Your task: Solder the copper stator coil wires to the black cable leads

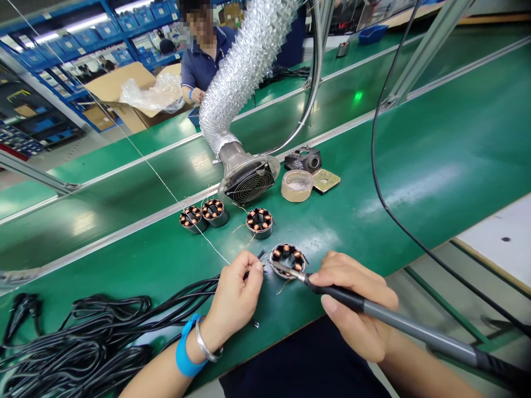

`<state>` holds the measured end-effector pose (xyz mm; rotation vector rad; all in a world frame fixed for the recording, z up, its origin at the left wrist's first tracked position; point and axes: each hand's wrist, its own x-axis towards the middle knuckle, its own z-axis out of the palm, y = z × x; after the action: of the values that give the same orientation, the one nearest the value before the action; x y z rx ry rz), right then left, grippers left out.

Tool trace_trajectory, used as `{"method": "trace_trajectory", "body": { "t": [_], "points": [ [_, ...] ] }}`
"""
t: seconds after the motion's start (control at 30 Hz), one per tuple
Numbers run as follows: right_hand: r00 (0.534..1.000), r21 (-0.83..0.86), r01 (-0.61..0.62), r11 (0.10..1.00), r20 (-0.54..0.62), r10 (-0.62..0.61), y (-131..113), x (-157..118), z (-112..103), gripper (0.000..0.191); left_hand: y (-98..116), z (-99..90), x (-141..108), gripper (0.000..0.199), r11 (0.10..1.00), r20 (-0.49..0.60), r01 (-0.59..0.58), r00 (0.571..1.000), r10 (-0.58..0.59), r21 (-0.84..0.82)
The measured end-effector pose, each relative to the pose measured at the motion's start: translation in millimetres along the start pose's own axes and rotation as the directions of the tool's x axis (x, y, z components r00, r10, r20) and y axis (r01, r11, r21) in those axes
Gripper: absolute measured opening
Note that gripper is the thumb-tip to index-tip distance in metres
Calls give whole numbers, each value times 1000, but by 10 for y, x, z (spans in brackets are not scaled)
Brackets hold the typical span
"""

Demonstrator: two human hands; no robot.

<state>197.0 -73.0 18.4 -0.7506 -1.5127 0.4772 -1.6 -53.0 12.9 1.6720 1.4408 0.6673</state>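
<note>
My right hand [359, 301] is closed round the handle of a soldering iron [340, 296]. The iron's tip reaches the left rim of a motor stator [288, 261] with copper coils, lying on the green bench. Just left of it, my left hand [236, 296] pinches a black power cable [213, 283], its dark wire ends poking out toward the stator. A thin solder wire [164, 182] comes down from the upper left and runs to the same fingers; whether they grip it is hidden. A blue wrist strap [187, 347] circles my left wrist.
Three more stators [259, 223] stand behind, below a fume extractor [249, 182] on a silver duct. A tape roll [297, 186] and an iron stand [305, 159] sit right of it. Coiled black cables [95, 331] cover the left bench. Across the line works another person [207, 50].
</note>
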Motion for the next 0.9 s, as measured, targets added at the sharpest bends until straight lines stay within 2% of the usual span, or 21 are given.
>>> {"method": "trace_trajectory", "body": {
  "t": [0.33,0.63,0.73,0.9],
  "points": [
    [1000,-12,5,1000,-23,-6,10,4,1,26,10,-7,-3,27,1000,1,1,1000,-1,-10],
    [999,-21,-3,1000,38,4,3,-1,3,22,-7,7,-1,29,1000,5,4,1000,-3,-10],
    [1000,-16,-15,1000,10,15,1,-7,6,22,7,4,2,29,1000,12,0,1000,0,-19],
    [1000,1,8,1000,-28,-8,94,-50,11,34,8,-33,6,31,996,64,41,997,-36,-81]
  ]
}}
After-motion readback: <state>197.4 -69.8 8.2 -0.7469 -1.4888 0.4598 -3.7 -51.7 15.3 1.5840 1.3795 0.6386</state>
